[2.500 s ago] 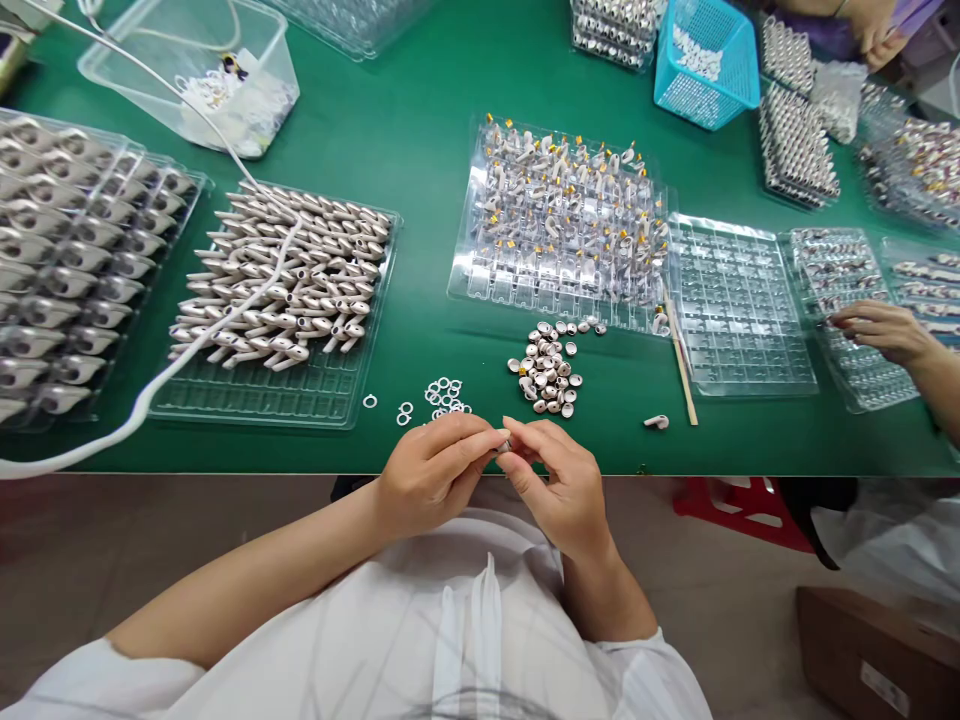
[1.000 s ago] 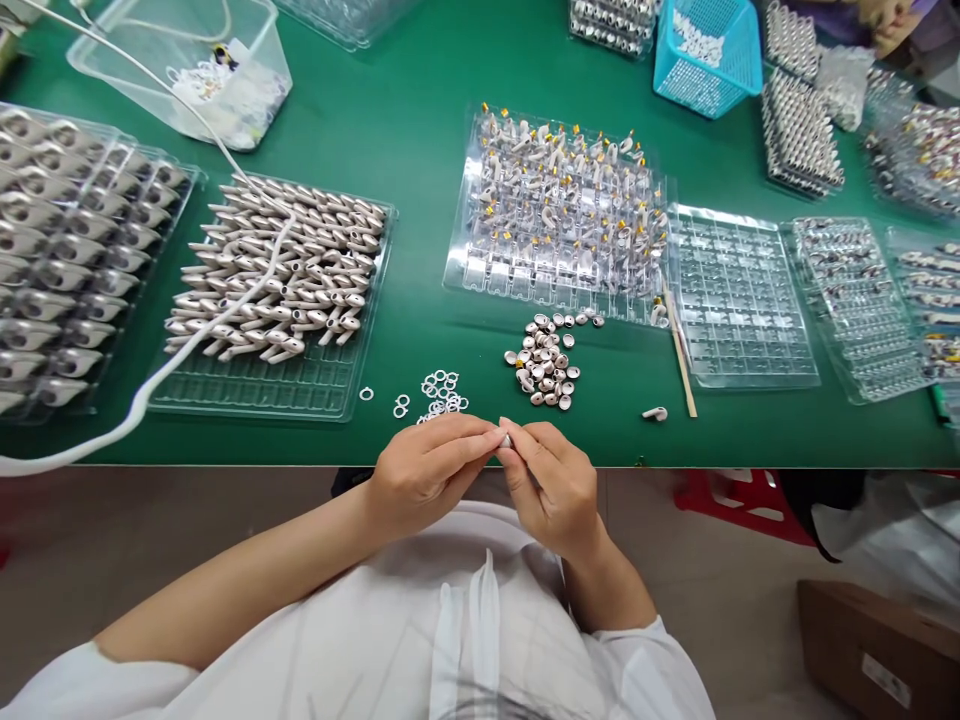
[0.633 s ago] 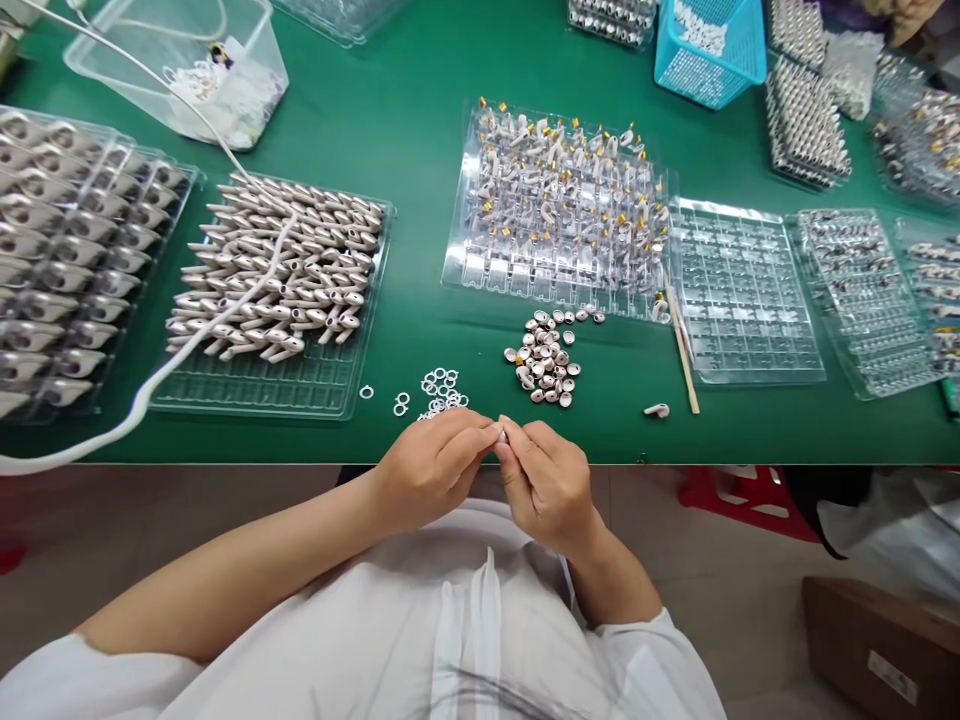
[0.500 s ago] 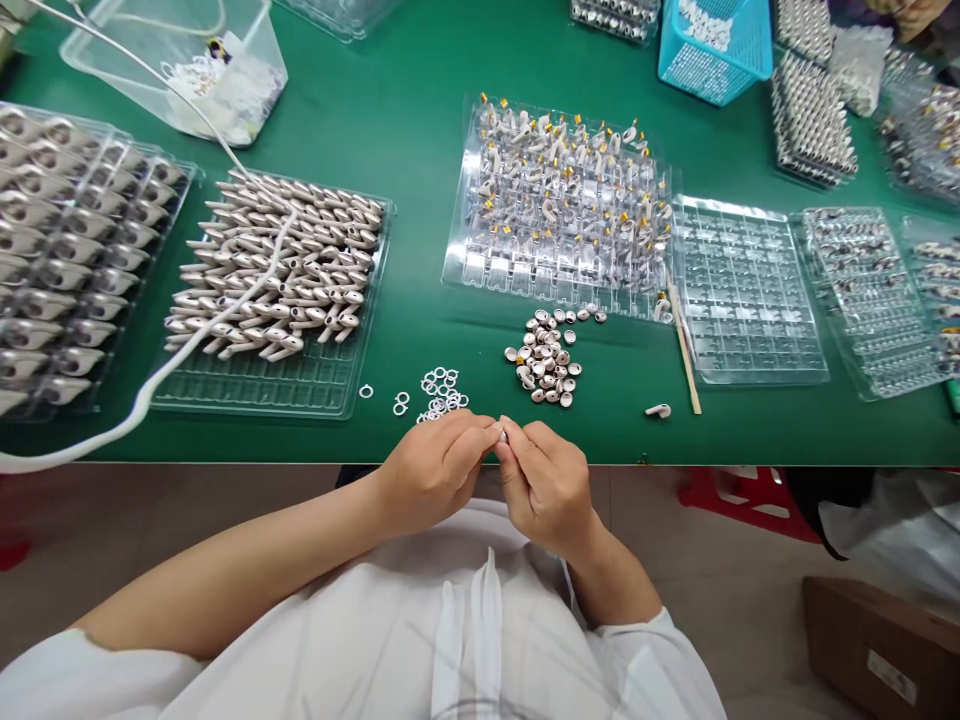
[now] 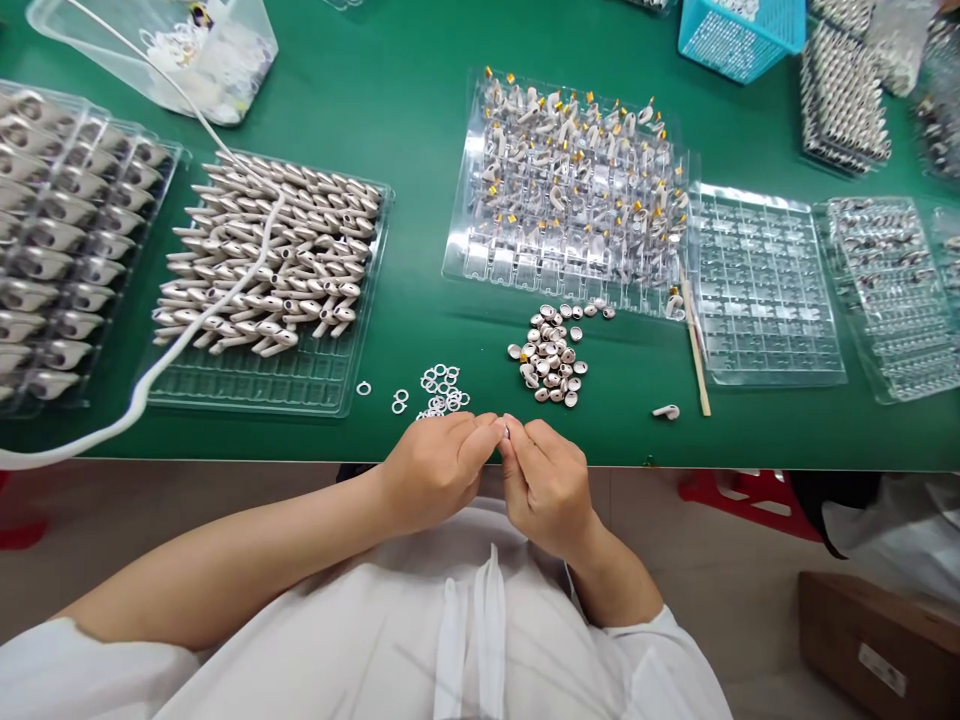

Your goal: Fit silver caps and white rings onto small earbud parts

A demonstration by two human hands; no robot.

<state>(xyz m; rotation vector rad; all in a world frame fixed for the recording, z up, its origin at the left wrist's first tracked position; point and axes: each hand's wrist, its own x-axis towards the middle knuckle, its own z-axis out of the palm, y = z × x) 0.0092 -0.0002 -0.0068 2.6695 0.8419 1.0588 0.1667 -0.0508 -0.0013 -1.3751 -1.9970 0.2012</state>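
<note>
At the table's front edge, my left hand (image 5: 442, 462) and my right hand (image 5: 546, 478) meet fingertip to fingertip. Both are closed in a pinch on one small pale earbud part (image 5: 506, 432), mostly covered by my fingers. Just beyond my left hand lies a loose group of small white rings (image 5: 442, 378). Past my right hand is a pile of little beige oval earbud caps (image 5: 551, 352). A single white earbud (image 5: 666, 411) rests farther right, beside a thin wooden stick (image 5: 697, 350).
A tray of beige earbud shells (image 5: 262, 250) stands left, crossed by a white cable (image 5: 172, 365). Behind the caps sits a clear tray with wired earbud pieces (image 5: 480, 255). More clear trays (image 5: 765, 285) are to the right. A blue basket (image 5: 739, 45) and plastic bin (image 5: 251, 75) stand farther back.
My fingers stay pinched together on the small part, with only a slight shift. The camera view has tilted a little, so the table items appear slightly displaced.
</note>
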